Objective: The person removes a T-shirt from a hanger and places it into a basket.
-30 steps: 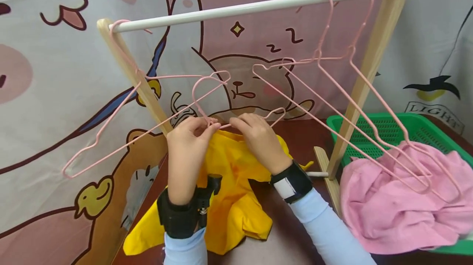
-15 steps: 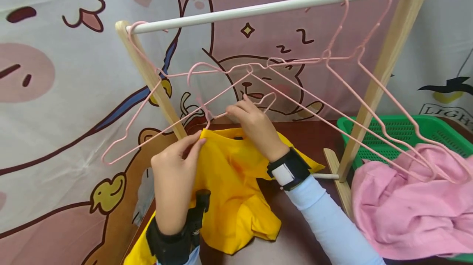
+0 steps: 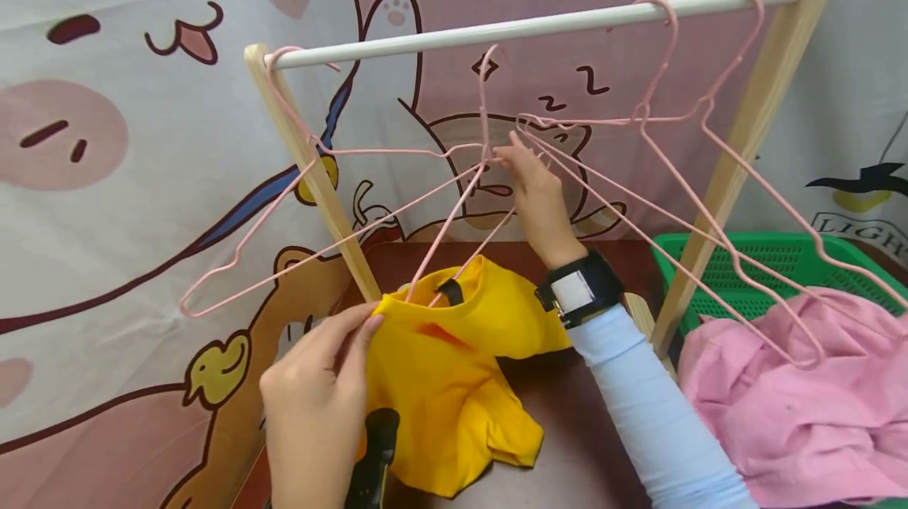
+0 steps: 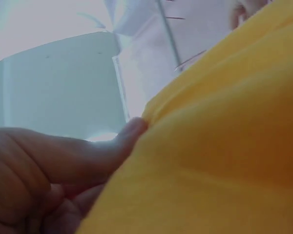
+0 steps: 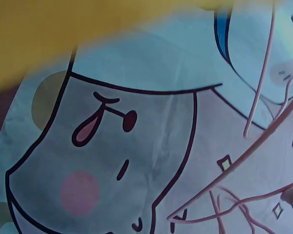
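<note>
A yellow shirt (image 3: 440, 383) lies on the table, its neckline raised and gaping. My left hand (image 3: 319, 391) pinches the left corner of that neckline between thumb and fingers; in the left wrist view the thumb (image 4: 132, 127) presses against the yellow cloth (image 4: 219, 146). Higher up, my right hand (image 3: 542, 198) grips a pink wire hanger (image 3: 447, 229) just beside the base of its hook. The hanger is tilted, hook upward, and its lower part goes down into the neck opening, where the shirt hides it. A dark label (image 3: 451, 291) shows inside the collar.
Above stands a wooden rack with a white rod (image 3: 496, 32). One pink hanger (image 3: 244, 237) hangs at its left end, two others (image 3: 660, 143) at its right. A green basket (image 3: 745, 253) with pink cloth (image 3: 794, 406) sits at the right. A cartoon-printed curtain closes the back.
The hanger has risen from near the collar, swung steeper, and its lower end now sits inside the neck opening. My left hand let go of the hanger and took the neckline; my right hand moved up.
</note>
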The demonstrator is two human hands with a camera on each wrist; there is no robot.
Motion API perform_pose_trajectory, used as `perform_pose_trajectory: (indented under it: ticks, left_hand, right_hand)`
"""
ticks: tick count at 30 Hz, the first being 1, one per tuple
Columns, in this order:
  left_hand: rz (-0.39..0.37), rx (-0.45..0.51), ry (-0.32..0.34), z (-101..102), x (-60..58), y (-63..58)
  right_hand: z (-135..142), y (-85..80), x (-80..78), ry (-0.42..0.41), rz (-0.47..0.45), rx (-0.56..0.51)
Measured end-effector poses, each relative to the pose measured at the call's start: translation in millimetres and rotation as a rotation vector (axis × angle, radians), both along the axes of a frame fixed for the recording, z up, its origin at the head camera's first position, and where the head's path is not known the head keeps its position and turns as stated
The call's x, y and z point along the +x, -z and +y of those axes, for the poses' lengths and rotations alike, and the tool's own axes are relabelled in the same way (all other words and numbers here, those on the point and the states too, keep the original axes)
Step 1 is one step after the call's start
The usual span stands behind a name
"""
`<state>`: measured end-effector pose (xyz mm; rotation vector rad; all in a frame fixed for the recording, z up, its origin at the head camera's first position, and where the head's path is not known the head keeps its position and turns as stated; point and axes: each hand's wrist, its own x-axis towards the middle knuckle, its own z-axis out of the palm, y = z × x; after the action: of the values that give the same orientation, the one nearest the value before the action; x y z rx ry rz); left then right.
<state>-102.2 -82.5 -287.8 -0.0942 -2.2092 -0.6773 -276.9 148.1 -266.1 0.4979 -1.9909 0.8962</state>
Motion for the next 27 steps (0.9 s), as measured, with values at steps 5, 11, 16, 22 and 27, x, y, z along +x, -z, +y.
perform_pose_trajectory:
  ticks: [5,11,16,22,27]
  left_hand:
    - [0.021,0.062,0.046,-15,14.8,-4.0]
    - [-0.102,0.115,0.124,-46,33.2,-10.6]
    - [-0.216,0.04,0.283,-55,17.8,-12.2]
    - [-0.315,0.072,0.568,-33,2.4,-36.9]
    - [-0.593,0.242,0.813,-36,-17.8,-48.9]
  right_hand:
    - [10,-3.5,-3.8,0.059,0.013,-0.084]
    - [15,-10.7,-3.9,0.083,0.07,-0.164]
    - [22,-26.9,-2.4,0.079,0.146,-0.195]
    - [28,-42.8,1.3,0.087,0.156,-0.216]
    - [35,-57.1,3.7,0.092,0.141,-0.238]
